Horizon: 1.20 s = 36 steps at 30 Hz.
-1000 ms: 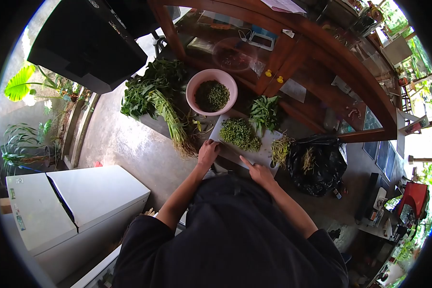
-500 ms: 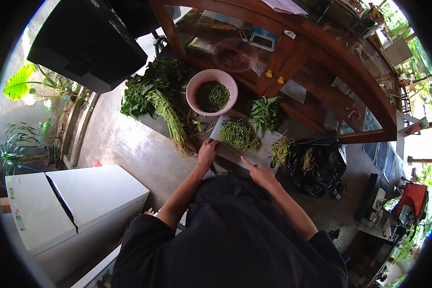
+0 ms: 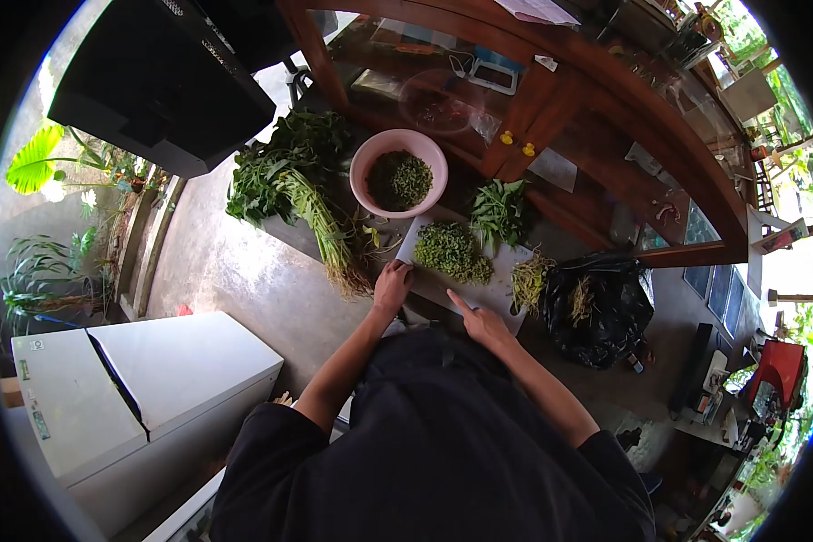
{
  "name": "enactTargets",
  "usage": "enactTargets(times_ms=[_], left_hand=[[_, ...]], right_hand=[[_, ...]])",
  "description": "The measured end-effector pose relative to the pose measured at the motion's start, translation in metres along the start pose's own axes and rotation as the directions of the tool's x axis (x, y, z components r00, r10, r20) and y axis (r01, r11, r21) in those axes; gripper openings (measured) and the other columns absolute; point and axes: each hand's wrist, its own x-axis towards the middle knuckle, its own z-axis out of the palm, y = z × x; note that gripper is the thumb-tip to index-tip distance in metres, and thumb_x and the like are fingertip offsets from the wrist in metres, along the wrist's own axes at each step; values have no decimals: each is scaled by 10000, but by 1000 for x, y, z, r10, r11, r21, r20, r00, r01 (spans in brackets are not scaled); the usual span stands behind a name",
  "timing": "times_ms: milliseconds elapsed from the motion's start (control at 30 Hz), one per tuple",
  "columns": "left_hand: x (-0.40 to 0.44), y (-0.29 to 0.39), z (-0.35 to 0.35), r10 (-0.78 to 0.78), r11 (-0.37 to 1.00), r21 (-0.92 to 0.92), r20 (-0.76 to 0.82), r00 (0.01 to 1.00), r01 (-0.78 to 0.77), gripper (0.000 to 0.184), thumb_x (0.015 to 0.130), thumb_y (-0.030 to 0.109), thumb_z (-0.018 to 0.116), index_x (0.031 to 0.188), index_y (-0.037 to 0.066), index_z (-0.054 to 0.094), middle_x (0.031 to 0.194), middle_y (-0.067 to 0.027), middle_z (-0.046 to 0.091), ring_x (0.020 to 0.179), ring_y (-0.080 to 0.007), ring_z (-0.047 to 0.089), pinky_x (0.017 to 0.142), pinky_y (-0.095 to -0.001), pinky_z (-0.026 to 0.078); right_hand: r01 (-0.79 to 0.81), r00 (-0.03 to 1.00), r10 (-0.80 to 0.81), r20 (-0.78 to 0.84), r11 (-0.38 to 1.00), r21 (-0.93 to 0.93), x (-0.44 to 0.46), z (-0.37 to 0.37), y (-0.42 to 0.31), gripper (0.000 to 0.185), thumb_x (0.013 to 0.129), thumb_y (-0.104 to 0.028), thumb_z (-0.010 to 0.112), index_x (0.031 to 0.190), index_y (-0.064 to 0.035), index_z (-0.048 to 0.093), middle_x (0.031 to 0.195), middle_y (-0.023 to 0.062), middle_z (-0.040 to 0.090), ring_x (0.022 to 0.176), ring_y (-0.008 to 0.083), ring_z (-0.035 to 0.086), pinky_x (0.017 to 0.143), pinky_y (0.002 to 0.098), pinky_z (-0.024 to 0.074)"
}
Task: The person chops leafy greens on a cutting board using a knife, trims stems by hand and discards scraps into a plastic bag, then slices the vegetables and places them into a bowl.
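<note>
My left hand (image 3: 393, 285) is closed at the near left edge of a white cutting board (image 3: 506, 294), its fingers curled under; what they hold, if anything, is hidden. My right hand (image 3: 482, 322) is closed around a knife at the board's near edge, index finger stretched forward; the blade hardly shows now. Just beyond both hands, a heap of chopped greens (image 3: 453, 253) covers the middle of the board. A bunch of leafy greens (image 3: 499, 214) lies at its far right, and a clump of rooty stem ends (image 3: 530, 280) at its right end.
Behind the board stands a pink bowl (image 3: 360, 191) containing chopped greens. Long-stemmed greens (image 3: 312, 203) with roots lie to the left. A black plastic bag (image 3: 610, 325) with stem scraps sits at right. A wooden glass-front cabinet (image 3: 551, 117) borders the far side; a white refrigerator (image 3: 190, 361) stands left.
My right hand has shifted slightly left and the knife blade, seen earlier as a thin line toward my left hand, hardly shows. My left hand stays in nearly the same place.
</note>
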Motion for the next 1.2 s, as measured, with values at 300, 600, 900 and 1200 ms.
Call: enactTargets(times_ms=[300,600,900,1200], left_hand=[[3,-1,0,12,1000,0,-33,999,-12,192,803,106,639,979,53,693,1010,-145,634,968,-346,604,852,-419,510],[-1,-5,-6,45,999,-7,22,999,-45,214,780,102,649,981,54,705,1028,-135,644,991,-337,596,873,-413,504],[0,0,-10,-22,999,-30,47,999,23,233,784,101,648,1005,44,696,1052,-156,658,992,-360,608,865,-438,507],[-1,4,-11,-49,998,-40,45,998,51,267,770,101,653,1030,56,695,1083,-162,655,1019,-364,605,880,-441,505]], right_hand=[[-15,999,15,34,1000,-7,-17,-4,12,782,847,-85,497,1520,-358,206,687,225,631,637,417,634,630,544,499],[-1,1000,1,14,1000,10,-2,5,9,808,830,-83,520,1520,-358,202,693,238,625,634,433,631,629,557,503],[-54,997,55,46,998,-22,-8,-17,2,774,874,-131,521,1525,-357,169,735,239,649,663,430,642,648,528,512],[-65,996,66,62,998,-10,-17,-24,-15,739,871,-124,510,1514,-347,222,769,230,668,691,429,658,656,529,531]])
